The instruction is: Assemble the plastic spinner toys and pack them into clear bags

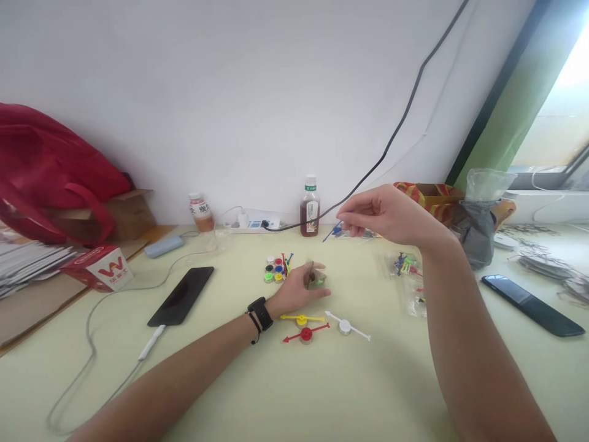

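My right hand [384, 215] is raised over the back of the table, thumb and forefinger pinched on a thin blue plastic arrow [327, 236]. Low on the table, my left hand [297, 287] has its fingers curled round a small clear plastic bag [318, 279] with something green in it. Close by on its left are several round spinner bases [269, 269] and loose coloured arrows [287, 263]. In front of the left hand lie a yellow spinner [302, 320], a red spinner [306, 334] and a white spinner [345, 327], each an arrow on a round base.
Bags of coloured parts [405, 264] lie at right, near my right forearm. A brown drink bottle [310, 209] and a power strip [251, 222] stand by the wall. A black phone [181, 296] with a cable lies left; a dark phone [531, 304] lies right.
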Demonstrator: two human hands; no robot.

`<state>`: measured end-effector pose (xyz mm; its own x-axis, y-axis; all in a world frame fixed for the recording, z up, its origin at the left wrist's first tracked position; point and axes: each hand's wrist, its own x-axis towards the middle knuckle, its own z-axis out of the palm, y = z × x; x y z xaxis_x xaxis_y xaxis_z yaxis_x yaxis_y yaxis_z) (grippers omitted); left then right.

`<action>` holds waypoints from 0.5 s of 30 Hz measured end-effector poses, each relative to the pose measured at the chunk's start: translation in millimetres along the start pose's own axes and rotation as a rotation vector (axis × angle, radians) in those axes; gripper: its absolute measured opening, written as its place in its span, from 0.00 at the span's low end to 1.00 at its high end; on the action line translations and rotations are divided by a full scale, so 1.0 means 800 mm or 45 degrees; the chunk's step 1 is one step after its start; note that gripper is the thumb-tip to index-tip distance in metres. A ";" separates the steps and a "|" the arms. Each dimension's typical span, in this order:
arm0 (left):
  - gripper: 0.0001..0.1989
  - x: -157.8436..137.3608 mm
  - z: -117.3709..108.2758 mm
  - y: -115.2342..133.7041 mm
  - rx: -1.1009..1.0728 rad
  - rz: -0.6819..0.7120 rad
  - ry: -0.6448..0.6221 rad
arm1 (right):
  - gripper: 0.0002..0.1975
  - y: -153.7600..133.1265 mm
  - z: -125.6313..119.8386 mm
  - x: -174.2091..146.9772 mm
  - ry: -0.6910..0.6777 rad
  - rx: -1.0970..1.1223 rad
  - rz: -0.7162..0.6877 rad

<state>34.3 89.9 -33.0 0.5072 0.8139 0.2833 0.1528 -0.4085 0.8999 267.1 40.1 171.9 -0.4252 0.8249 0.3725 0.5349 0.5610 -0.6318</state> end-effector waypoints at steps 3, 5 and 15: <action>0.25 0.000 0.002 0.003 -0.005 -0.018 -0.072 | 0.11 0.000 0.006 0.004 -0.013 -0.061 0.019; 0.24 0.001 0.002 0.003 -0.013 -0.021 -0.060 | 0.10 0.001 0.011 0.005 -0.060 -0.097 0.035; 0.24 0.002 0.000 0.000 -0.059 -0.022 -0.016 | 0.04 0.022 0.037 0.022 -0.022 -0.320 0.117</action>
<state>35.2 90.9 -32.5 0.5156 0.8153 0.2636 0.1227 -0.3747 0.9190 247.5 62.4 147.6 -0.3775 0.8732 0.3084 0.7353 0.4850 -0.4733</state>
